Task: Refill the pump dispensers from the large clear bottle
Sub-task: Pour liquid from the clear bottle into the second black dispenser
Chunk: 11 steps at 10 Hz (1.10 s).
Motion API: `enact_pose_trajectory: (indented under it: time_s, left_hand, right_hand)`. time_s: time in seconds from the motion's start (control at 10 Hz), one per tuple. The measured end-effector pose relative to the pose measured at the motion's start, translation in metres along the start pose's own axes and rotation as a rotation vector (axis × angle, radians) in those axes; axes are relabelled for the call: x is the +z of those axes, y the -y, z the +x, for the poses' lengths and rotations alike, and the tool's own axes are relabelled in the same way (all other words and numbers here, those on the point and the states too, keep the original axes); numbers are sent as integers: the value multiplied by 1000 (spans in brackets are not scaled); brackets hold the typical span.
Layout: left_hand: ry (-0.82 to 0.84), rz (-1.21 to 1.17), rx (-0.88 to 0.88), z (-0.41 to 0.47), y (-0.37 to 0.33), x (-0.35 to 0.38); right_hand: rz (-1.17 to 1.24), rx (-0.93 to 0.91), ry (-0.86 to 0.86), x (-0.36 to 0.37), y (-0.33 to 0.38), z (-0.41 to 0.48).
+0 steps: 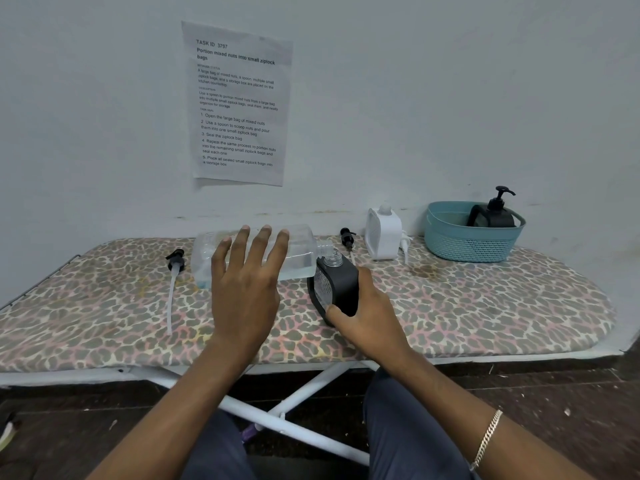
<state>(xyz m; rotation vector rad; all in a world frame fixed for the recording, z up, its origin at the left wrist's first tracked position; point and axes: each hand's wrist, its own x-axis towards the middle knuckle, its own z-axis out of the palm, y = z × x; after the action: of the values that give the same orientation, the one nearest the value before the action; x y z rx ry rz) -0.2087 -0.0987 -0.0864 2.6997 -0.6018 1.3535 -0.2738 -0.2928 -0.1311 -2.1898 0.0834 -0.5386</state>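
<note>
A long padded board with a leopard-print fabric cover [485, 306] carries everything, set against a pale wall. On its far right sits a teal perforated plastic basket [450, 244] holding 1 black pump dispenser with its pump fitted [493, 214].

The large clear rectangular plastic bottle [304, 249] is tipped on its side above the board, mouth pointing right and sitting right at the open clear neck of a black squarish dispenser bottle [341, 282]. A shallow pool of clear liquid lies along the bottle's lower wall. The left hand [247, 282] is spread over the bottle's near face, fingers wide and straight; I cannot tell whether its thumb is gripping underneath. The right hand [367, 317] is wrapped around the black dispenser, tilting its neck toward the spout.

Behind it stands a white squarish dispenser bottle [382, 233], neck open, with a white pump [404, 244] lying just beside it. A black pump head [347, 237] lies near the black bottle, and a second black pump with a long clear tube [173, 282] lies to the left.

This looks like the pouring step for the 1st open dispenser. Next, the clear bottle's base likely needs raising so the liquid reaches the mouth, with the 2 necks kept aligned to avoid spilling on the fabric.
</note>
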Motion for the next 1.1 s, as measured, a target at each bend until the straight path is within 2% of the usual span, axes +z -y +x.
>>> enact_pose_trajectory:
  time_s: [1.1]
  left_hand:
    - [-1,-4,-2,0,-1,-1]
  right_hand:
    - [-16,-11,-8,1,-1,1]
